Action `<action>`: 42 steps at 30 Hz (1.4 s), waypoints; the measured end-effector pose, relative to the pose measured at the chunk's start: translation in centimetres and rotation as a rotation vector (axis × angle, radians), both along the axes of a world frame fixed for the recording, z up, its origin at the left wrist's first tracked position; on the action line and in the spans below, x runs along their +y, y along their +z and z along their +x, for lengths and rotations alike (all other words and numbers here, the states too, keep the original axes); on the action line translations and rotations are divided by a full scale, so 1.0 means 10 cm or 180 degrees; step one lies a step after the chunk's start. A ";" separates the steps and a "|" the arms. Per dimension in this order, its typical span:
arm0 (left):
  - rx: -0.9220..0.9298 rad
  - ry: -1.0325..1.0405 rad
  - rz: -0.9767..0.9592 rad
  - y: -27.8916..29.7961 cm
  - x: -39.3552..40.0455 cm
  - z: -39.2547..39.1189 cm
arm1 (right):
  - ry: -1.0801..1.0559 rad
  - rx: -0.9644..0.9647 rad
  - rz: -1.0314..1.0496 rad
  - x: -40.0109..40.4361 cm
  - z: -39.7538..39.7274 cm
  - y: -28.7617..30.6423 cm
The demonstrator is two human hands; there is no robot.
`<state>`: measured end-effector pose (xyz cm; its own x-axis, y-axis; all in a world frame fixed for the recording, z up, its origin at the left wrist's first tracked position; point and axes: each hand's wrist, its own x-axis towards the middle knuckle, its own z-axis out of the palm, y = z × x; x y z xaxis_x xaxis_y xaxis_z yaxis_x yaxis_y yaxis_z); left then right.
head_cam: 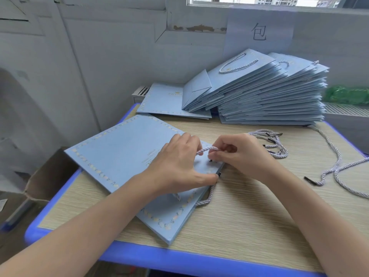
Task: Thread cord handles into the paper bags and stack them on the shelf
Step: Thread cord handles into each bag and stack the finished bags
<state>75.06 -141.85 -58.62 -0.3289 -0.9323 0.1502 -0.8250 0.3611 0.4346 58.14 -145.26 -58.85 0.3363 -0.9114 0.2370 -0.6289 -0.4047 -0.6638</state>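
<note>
We see a flat pale-blue paper bag (127, 154) w/ pastel dotted border lying angled on the desk (249, 212). Left hand (177, 164) presses its top edge, grip pinched on the twisted lilac cord (206, 150); right hand (239, 154) grip clamped on same cord nr the hole. Loose cords (276, 145) right of the hands, stack of finished bags (265, 92) at the back. Wood-grain top, blue rim, grey wall, window above.

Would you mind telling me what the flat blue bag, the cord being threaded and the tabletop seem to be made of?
Blue bag: matte paper or thin card, judging by its crisp folded edges and printed border. Cord: twisted pale lilac rope, probably synthetic, with a slight sheen; loose cords nearby end in dark tips. Tabletop: likely wood-grain laminate, with a blue, seemingly plastic, rim.
</note>
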 end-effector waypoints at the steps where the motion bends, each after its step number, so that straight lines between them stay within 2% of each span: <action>1: 0.0017 0.0014 0.0009 0.00 0.00 0.00 | 0.0066 -0.0017 0.0038 0.00 -0.03 0.01; 12: -0.0046 0.0017 -0.0155 0.01 0.02 -0.01 | 0.0505 0.0646 -0.0725 0.06 0.03 -0.03; 16: 0.0004 0.0008 -0.0175 0.00 0.02 0.00 | 0.0385 0.0859 -0.0948 0.04 0.00 -0.02; 31: -0.0136 -0.0019 -0.0305 -0.03 0.00 0.00 | 0.0569 0.0909 -0.0753 0.09 0.02 0.02; 38: -0.0303 0.0020 -0.0316 -0.02 0.00 0.00 | 0.0308 0.0794 -0.0632 0.08 0.03 0.02; 42: -0.0182 0.0036 -0.0313 -0.03 -0.01 0.01 | -0.0007 0.0020 -0.0301 0.08 0.10 -0.02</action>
